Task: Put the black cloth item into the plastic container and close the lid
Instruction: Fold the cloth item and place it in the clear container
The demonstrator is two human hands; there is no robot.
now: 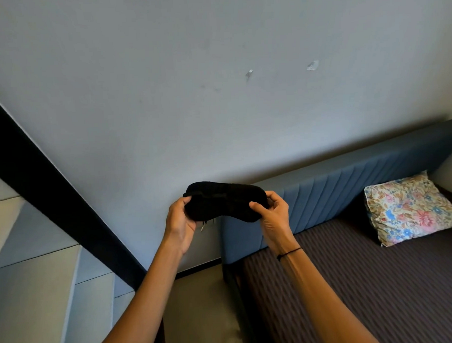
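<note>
A black cloth item [222,200], shaped like a padded sleep mask, is held up in the air in front of the grey wall. My left hand [179,220] grips its left end and my right hand [272,213] grips its right end, thumb on the front. A small pale tag hangs from its lower left edge. No plastic container shows in this view.
A bed with a blue padded headboard [350,189] and a dark striped cover [380,281] fills the lower right. A floral pillow [413,207] lies against the headboard. A black beam [52,192] slants down the wall on the left.
</note>
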